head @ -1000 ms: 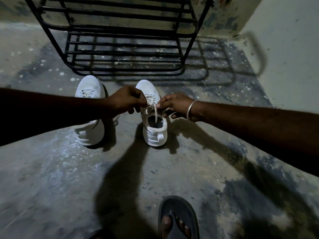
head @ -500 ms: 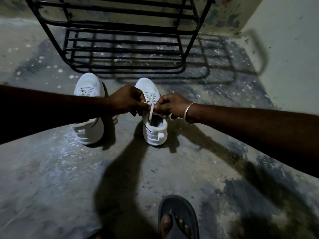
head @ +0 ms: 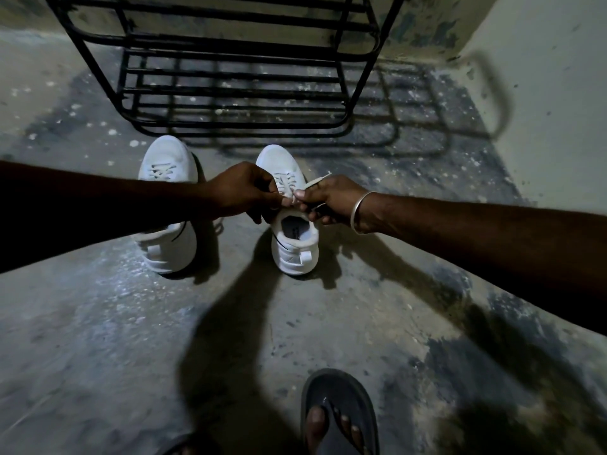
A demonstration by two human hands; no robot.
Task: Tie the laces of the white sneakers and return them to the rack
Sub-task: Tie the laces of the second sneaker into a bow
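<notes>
While the left hand (head: 244,195) and right hand (head: 328,200) pinch the thin, limp white lace (head: 292,200) over the right-side white mesh sneaker (head: 290,205) on the concrete floor (head: 131,339), the slack cord appears best gripped near the knot.

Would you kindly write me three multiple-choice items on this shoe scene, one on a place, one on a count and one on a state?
1. Where do the two white sneakers stand?
A. on the rack's lowest shelf
B. on the floor in front of the rack
C. on the person's lap

2. How many sandals show at the bottom edge?
A. one
B. three
C. none

3. What are the hands doing?
A. resting flat on the floor
B. lifting the rack
C. pinching a lace over one sneaker

Answers: 1 B, both the left sneaker and the right sneaker sit on the floor short of the rack. 2 A, a single dark sandal. 3 C, the left hand and right hand meet on the lace.
</notes>
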